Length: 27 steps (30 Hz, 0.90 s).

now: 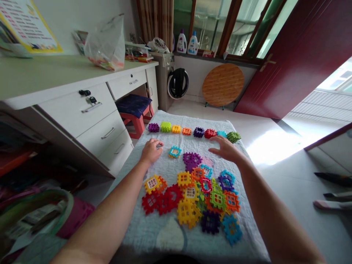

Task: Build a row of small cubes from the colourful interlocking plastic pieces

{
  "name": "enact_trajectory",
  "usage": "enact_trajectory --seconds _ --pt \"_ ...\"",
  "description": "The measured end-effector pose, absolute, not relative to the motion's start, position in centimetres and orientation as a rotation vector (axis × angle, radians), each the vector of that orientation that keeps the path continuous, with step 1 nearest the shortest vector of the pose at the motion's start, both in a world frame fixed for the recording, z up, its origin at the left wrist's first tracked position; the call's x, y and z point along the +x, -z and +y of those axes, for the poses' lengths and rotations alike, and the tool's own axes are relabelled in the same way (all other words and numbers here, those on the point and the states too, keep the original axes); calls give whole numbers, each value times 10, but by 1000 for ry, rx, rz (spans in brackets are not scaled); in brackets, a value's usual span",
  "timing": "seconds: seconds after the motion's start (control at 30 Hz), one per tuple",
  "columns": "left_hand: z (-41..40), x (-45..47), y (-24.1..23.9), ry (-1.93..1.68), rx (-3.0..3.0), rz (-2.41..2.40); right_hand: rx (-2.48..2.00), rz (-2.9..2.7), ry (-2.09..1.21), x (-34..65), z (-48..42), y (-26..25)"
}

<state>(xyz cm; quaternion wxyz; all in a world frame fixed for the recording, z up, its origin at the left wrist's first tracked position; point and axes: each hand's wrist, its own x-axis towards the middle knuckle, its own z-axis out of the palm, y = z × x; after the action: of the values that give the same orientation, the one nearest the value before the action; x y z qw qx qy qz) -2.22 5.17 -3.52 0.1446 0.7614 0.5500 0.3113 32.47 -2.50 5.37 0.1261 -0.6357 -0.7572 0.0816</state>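
Observation:
My left hand (152, 150) is over the left side of the cloth, its fingers loosely bent and a little apart, with nothing visible in them. Just to its right lies a light blue and yellow square window piece (175, 151). On the other side, my right hand (224, 148) hovers open, thumb and fingers spread, close to a red block (210, 133) and a light blue block (221, 134). These stand in a far row with a purple block (153, 127), a lime green block (165, 127) and several others. Nearer me, interlocking pieces lie in a loose pile, including purple pieces (191, 160) and yellow pieces (187, 212).
A pale cloth (170, 234) covers the low table. To the left stand a white desk (63, 86) and a red stool (139, 116) with a dark cushion. Beyond are a washing machine (165, 73) and a round wooden board (223, 83). A dark red door (288, 58) is at right.

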Motion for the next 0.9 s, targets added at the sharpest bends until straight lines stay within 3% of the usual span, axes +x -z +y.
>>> enact_trajectory --seconds 0.27,0.6,0.9 --pt "52 -22 36 -921 2210 1594 -1712 -2225 -564 283 -89 -44" --pt "51 -22 37 -972 2180 1576 -1564 -2194 -483 270 -86 -26" --pt "53 -22 39 -988 2183 1565 -1633 -1999 -162 283 -85 -18"
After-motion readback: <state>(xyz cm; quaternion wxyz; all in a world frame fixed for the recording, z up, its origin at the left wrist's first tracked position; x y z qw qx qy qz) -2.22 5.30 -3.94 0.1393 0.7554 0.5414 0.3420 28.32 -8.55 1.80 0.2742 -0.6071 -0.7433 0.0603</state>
